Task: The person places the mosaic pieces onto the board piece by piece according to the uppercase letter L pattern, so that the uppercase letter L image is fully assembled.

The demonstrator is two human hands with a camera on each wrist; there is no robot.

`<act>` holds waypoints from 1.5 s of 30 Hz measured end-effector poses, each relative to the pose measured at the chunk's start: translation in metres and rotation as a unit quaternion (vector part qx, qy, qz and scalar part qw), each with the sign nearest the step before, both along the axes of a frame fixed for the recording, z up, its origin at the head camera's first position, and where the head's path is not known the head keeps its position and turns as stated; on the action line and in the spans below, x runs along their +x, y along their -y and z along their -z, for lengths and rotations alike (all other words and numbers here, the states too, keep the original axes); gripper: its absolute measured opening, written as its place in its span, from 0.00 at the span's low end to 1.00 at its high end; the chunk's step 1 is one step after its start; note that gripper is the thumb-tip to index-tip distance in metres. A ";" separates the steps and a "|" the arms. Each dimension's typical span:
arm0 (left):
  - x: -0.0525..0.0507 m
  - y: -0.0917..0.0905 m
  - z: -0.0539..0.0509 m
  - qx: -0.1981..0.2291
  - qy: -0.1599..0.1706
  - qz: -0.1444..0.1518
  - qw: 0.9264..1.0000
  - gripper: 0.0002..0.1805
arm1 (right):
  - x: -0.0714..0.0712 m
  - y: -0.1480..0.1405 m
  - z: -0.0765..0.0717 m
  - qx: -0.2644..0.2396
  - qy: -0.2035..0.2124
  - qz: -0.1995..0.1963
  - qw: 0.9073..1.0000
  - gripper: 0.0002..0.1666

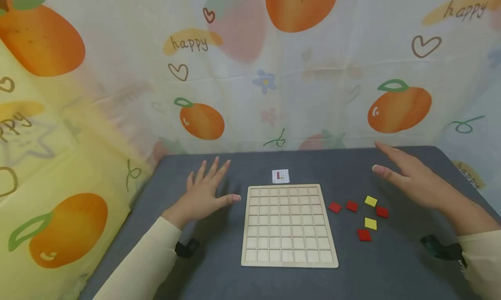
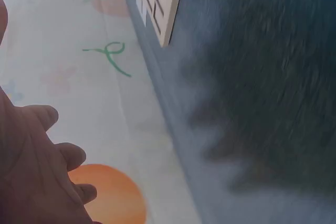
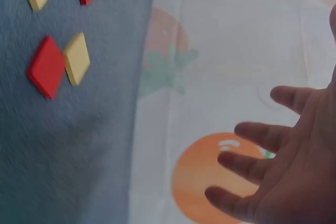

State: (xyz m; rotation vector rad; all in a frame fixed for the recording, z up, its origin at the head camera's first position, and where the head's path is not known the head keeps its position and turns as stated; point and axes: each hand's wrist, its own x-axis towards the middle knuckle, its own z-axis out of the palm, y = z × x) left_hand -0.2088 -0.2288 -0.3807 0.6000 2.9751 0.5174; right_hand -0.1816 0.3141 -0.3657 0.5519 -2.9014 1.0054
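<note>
A square wooden grid board (image 1: 289,226) lies on the dark table, its cells bare. Right of it are loose square tiles, several red (image 1: 364,235) and two yellow (image 1: 370,223); in the right wrist view a red tile (image 3: 47,67) appears beside a yellow one (image 3: 77,59). Left of the board my left hand (image 1: 203,195) hovers with fingers spread, holding nothing. My right hand (image 1: 419,178) is raised above and right of the tiles, fingers extended and holding nothing. Both palms show partly in the wrist views, left (image 2: 31,166) and right (image 3: 294,166).
A small card (image 1: 280,176) printed with a grid and red and yellow marks lies just behind the board. Behind the dark table (image 1: 219,274) hangs a patterned cloth (image 1: 235,87), which also covers the left side. Dark straps circle both wrists.
</note>
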 end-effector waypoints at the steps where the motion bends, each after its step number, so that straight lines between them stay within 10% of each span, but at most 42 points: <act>1: 0.002 0.000 0.004 0.015 0.004 0.003 1.000 0.63 | 0.000 0.000 0.004 -0.025 0.000 -0.006 1.000 0.45; 11: 0.013 -0.018 0.056 0.162 0.055 0.032 0.985 0.49 | 0.001 0.015 0.054 -0.165 0.009 -0.026 0.986 0.35; 15: 0.016 -0.023 0.076 0.234 0.073 0.063 0.967 0.45 | 0.000 0.021 0.071 -0.178 0.016 -0.012 0.984 0.33; 19: 0.017 -0.024 0.093 0.236 0.065 0.094 0.965 0.45 | 0.002 0.022 0.084 -0.151 0.038 0.012 0.988 0.34; 28: 0.020 -0.028 0.092 0.108 0.060 0.095 0.988 0.54 | -0.001 0.020 0.102 -0.088 0.047 -0.010 0.995 0.27; 45: 0.020 -0.027 0.094 0.082 0.057 0.096 0.990 0.55 | -0.002 0.024 0.104 -0.074 0.032 -0.023 0.996 0.11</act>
